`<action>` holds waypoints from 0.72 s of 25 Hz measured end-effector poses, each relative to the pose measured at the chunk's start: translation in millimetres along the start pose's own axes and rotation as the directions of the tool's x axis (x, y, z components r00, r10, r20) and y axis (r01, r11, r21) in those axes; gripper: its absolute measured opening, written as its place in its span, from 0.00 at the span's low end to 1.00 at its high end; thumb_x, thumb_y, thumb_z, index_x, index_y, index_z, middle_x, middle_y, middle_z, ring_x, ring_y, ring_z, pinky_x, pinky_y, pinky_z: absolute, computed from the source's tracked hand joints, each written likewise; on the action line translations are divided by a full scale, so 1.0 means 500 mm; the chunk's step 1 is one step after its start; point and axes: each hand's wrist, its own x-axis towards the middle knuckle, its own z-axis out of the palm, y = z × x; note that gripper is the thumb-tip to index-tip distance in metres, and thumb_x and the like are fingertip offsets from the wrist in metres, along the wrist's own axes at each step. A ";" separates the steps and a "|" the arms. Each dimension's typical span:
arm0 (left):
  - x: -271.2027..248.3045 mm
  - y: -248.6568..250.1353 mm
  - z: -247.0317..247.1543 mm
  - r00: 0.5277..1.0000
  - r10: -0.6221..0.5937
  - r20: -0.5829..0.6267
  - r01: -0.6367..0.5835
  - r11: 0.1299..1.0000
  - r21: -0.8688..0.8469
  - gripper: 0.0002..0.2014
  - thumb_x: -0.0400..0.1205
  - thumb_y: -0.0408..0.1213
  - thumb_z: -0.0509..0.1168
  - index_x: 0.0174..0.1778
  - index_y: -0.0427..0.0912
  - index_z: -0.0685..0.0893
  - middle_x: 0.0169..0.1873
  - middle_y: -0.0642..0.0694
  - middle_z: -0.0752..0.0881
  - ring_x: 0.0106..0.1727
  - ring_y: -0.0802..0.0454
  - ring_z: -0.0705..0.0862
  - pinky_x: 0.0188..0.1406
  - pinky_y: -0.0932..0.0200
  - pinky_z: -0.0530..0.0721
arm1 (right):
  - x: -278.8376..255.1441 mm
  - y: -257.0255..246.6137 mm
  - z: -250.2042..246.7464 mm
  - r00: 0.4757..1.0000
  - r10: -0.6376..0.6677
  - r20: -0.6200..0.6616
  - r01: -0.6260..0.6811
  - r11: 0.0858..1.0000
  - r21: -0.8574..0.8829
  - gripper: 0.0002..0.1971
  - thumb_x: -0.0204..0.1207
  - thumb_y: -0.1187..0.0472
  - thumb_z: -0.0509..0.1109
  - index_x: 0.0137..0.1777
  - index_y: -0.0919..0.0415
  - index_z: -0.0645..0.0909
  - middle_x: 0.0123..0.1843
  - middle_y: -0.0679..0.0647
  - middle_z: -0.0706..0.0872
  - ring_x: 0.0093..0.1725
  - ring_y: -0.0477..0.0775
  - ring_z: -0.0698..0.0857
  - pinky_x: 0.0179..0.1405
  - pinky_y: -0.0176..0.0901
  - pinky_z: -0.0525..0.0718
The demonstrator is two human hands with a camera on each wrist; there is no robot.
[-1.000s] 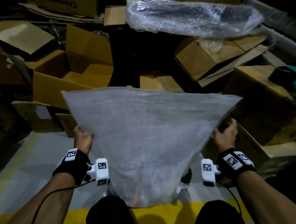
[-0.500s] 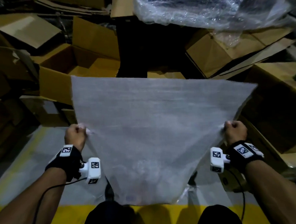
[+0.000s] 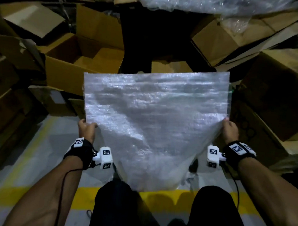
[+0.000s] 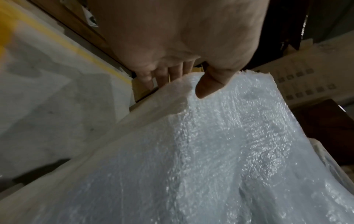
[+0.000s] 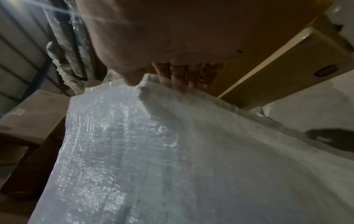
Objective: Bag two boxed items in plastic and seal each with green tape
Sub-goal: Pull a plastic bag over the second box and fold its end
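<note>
Your left hand pinches the left edge of the bubble-wrap bag, thumb on the near face and fingers behind it (the left wrist view shows this most plainly). Your right hand grips the opposite, right edge in the same way: thumb on top, fingers curled under the sheet. Between the two grips the bag is stretched out flat in front of you, held off the floor; its far edge lies beyond both hands, toward the cardboard, and its near end narrows and hangs down below the grips toward your knees. Whether the bag holds a box cannot be told through the cloudy plastic.

Beneath the bag and your forearms, a grey floor carries a yellow line just short of your knees. Outside your left grip stand open cardboard cartons; outside your right grip, further cartons, one printed with dark symbols. Past the far edge of the bag, a bundle in clear plastic film rests on top of the cardboard. Each wrist bears a black strap with a white camera housing (marked with square coded tags).
</note>
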 end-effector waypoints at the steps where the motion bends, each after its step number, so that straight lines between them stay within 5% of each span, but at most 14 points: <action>1: -0.005 -0.013 -0.006 1.000 -0.023 0.007 0.023 1.000 -0.021 0.25 0.73 0.28 0.66 0.68 0.29 0.75 0.57 0.39 0.81 0.54 0.42 0.80 0.50 0.54 0.76 | 0.002 0.017 0.001 0.999 -0.008 0.034 0.008 1.000 0.015 0.20 0.88 0.57 0.56 0.72 0.71 0.74 0.65 0.64 0.78 0.63 0.60 0.79 0.43 0.34 0.71; 4: -0.016 -0.073 -0.013 0.998 -0.035 0.051 0.031 0.997 0.073 0.20 0.72 0.22 0.62 0.61 0.30 0.81 0.48 0.38 0.83 0.48 0.44 0.79 0.43 0.56 0.75 | 0.012 0.069 0.005 0.987 -0.043 0.156 0.053 0.997 -0.057 0.17 0.82 0.72 0.60 0.69 0.73 0.76 0.64 0.63 0.81 0.46 0.51 0.81 0.30 0.21 0.74; 7: -0.009 -0.137 -0.005 0.990 -0.019 0.138 -0.008 0.980 0.197 0.15 0.73 0.13 0.60 0.55 0.21 0.80 0.43 0.31 0.82 0.48 0.41 0.81 0.41 0.57 0.72 | 0.020 0.121 0.006 0.976 -0.031 0.217 0.063 0.988 -0.142 0.16 0.76 0.77 0.65 0.64 0.72 0.80 0.60 0.55 0.80 0.53 0.55 0.79 0.41 0.31 0.79; 9: 0.009 -0.180 0.016 0.976 -0.025 0.214 -0.024 0.974 0.225 0.11 0.72 0.11 0.59 0.46 0.23 0.80 0.40 0.27 0.82 0.46 0.41 0.80 0.37 0.57 0.73 | 0.040 0.169 0.021 0.969 -0.005 0.245 0.058 0.976 -0.211 0.16 0.77 0.74 0.67 0.64 0.67 0.81 0.58 0.57 0.83 0.54 0.58 0.81 0.46 0.41 0.79; 12: 0.029 -0.254 0.050 0.974 -0.036 0.225 -0.003 0.986 0.167 0.18 0.77 0.14 0.59 0.34 0.44 0.75 0.31 0.44 0.78 0.35 0.49 0.74 0.35 0.59 0.74 | 0.070 0.235 0.055 0.960 0.064 0.271 -0.004 0.977 -0.215 0.08 0.79 0.68 0.68 0.53 0.55 0.83 0.53 0.58 0.86 0.54 0.60 0.82 0.51 0.50 0.78; 15: 0.042 -0.313 0.074 0.964 -0.044 0.261 -0.002 0.985 0.174 0.11 0.81 0.22 0.62 0.35 0.40 0.75 0.29 0.44 0.76 0.29 0.51 0.71 0.41 0.50 0.72 | 0.102 0.284 0.094 0.956 0.108 0.274 -0.051 0.977 -0.207 0.09 0.80 0.66 0.69 0.42 0.50 0.81 0.44 0.51 0.84 0.47 0.56 0.81 0.54 0.53 0.80; 18: 0.056 -0.341 0.100 0.959 -0.030 0.281 -0.018 0.986 0.163 0.05 0.81 0.28 0.63 0.42 0.41 0.77 0.33 0.34 0.76 0.35 0.49 0.75 0.45 0.50 0.74 | 0.133 0.313 0.128 0.955 0.135 0.266 -0.089 0.980 -0.180 0.06 0.81 0.60 0.69 0.42 0.53 0.84 0.49 0.54 0.86 0.50 0.56 0.84 0.54 0.53 0.83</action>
